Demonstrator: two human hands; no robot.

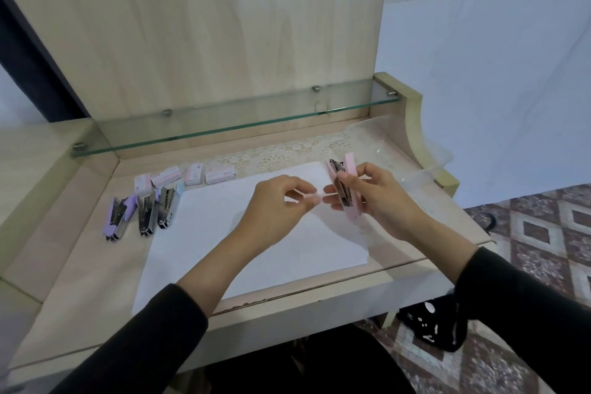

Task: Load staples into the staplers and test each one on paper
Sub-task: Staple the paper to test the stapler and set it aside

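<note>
Gripping the opened pink stapler (343, 189), long axis pointing away, the right hand (380, 198) faces the left hand (278, 205), whose fingertips (315, 200) pinch just left of it, contents indiscernible.

A pale wood bench (80, 281) backs onto a tall wood panel (192, 25) — a glass shelf (224, 125) runs along it. A lace mat (287, 150) lies below the shelf, with clear plastic (399, 150) at its right. On the patterned floor (543, 233) lies a black bag (431, 323).
</note>
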